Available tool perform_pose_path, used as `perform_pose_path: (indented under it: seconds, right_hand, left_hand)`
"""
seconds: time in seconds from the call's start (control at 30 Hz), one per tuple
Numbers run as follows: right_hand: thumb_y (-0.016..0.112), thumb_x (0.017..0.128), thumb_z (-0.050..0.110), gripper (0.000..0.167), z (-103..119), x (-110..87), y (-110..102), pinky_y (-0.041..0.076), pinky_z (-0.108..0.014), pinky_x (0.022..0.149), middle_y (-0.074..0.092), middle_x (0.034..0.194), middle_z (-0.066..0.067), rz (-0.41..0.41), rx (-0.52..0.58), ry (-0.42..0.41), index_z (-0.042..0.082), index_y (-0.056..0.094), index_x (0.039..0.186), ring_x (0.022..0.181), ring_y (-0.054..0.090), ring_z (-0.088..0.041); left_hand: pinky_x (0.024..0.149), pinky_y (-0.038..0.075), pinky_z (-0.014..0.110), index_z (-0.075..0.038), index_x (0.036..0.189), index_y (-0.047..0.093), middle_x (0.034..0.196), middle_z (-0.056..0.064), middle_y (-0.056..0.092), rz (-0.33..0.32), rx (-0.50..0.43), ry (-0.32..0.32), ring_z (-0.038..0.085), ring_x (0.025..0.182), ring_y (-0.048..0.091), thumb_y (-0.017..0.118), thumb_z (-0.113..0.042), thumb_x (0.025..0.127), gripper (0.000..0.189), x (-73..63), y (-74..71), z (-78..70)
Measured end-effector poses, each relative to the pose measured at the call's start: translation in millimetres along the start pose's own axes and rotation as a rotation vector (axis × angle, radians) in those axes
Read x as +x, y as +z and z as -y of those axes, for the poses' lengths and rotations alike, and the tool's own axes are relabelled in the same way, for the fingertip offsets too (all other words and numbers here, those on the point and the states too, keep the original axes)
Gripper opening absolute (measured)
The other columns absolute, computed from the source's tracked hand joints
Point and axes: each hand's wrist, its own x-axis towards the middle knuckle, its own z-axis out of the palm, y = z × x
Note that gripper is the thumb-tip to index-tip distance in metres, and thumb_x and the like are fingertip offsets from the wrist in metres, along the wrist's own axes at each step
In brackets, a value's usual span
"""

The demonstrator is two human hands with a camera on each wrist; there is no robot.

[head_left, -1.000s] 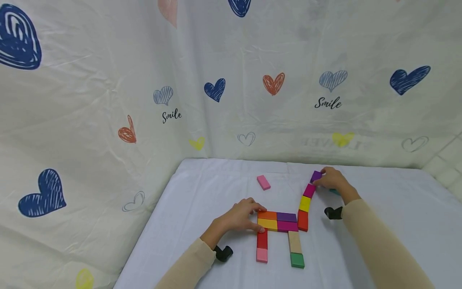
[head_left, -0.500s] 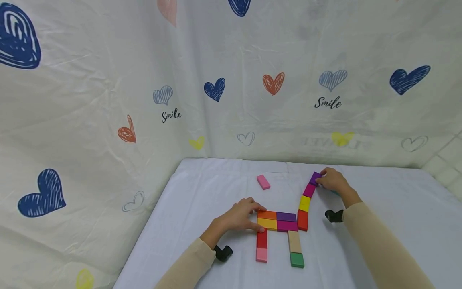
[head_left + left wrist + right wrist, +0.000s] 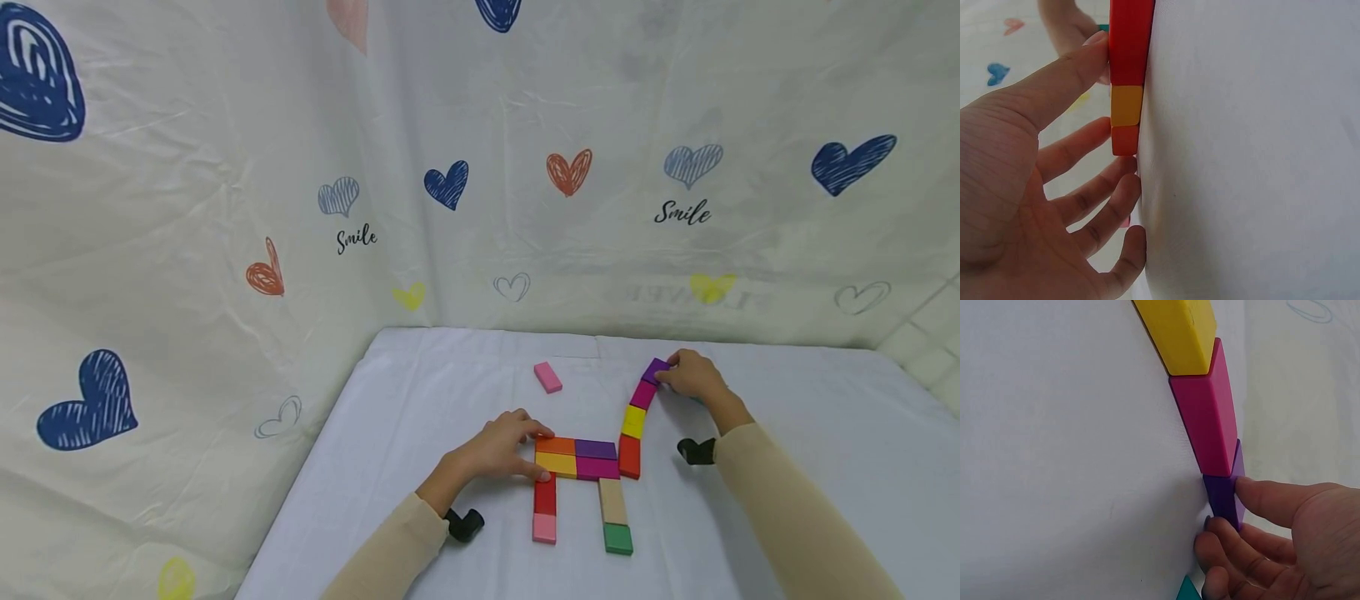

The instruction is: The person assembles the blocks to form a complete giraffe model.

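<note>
My right hand (image 3: pixel 696 377) pinches a purple wooden block (image 3: pixel 1221 495) between thumb and fingers, at the far end of a bent row. Touching it end to end is a magenta block (image 3: pixel 1205 425), then a yellow block (image 3: pixel 633 422) and a red-orange block (image 3: pixel 630 457). My left hand (image 3: pixel 493 450) rests at the left end of a four-block rectangle, its fingers loosely spread. The index finger touches the orange block (image 3: pixel 555 446) and the thumb lies on the red block (image 3: pixel 1130 44) below the amber block (image 3: pixel 556 465). A second purple block (image 3: pixel 596 450) and magenta block (image 3: pixel 597 469) form the right half.
Below the rectangle extend a light pink block (image 3: pixel 544 528) under the red one, and a beige block (image 3: pixel 612 502) with a green block (image 3: pixel 618 539). A loose pink block (image 3: pixel 548 377) lies at the back. A teal piece (image 3: pixel 1188 590) is partly hidden by my right hand.
The purple block has been slid and turned down against the magenta block, closing a small gap between them. My right hand moved slightly with it; the left hand stayed put.
</note>
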Motion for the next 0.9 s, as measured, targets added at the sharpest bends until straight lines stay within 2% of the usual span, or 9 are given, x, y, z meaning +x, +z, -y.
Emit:
perform_pose_path:
  seconds: [0.53,0.67,0.8,0.9]
  right_hand:
    - [0.062,0.098,0.025,0.058,7.0,-12.5,-4.0,0.049,-0.056,0.094,0.056,0.122,-0.037,-0.010,-0.012,-0.015,-0.020,0.046,0.131,0.103,0.054,-0.045]
    - [0.060,0.099,0.027,0.055,1.4,-11.3,-5.9,0.051,-0.054,0.090,0.058,0.123,-0.036,-0.069,0.001,-0.039,-0.016,0.049,0.131,0.103,0.057,-0.045]
    - [0.056,0.101,0.026,0.048,-7.4,-10.2,-11.1,0.049,-0.056,0.088,0.059,0.125,-0.035,-0.168,0.048,-0.075,-0.011,0.052,0.131,0.106,0.059,-0.047]
    - [0.054,0.101,0.025,0.044,-13.0,-11.6,-16.3,0.047,-0.059,0.089,0.059,0.126,-0.034,-0.233,0.098,-0.064,-0.008,0.053,0.131,0.109,0.057,-0.049]
  left_hand:
    - [0.096,0.050,0.033,-0.037,0.136,0.063,0.128,-0.008,0.058,0.000,0.003,0.003,0.008,0.122,0.049,0.084,-0.048,0.081,0.060,-1.4,-0.9,-0.2]
    - [0.095,0.050,0.032,-0.037,0.136,0.063,0.129,-0.008,0.057,0.002,-0.004,-0.002,0.008,0.122,0.049,0.084,-0.048,0.081,0.059,-1.7,-0.9,0.1]
    - [0.095,0.050,0.033,-0.038,0.136,0.063,0.128,-0.009,0.057,0.003,-0.006,-0.005,0.008,0.122,0.049,0.084,-0.048,0.081,0.060,-1.4,-0.4,0.6]
    - [0.094,0.050,0.032,-0.039,0.136,0.062,0.128,-0.009,0.057,0.004,-0.010,-0.005,0.007,0.122,0.049,0.084,-0.048,0.081,0.060,-1.0,-0.2,1.0]
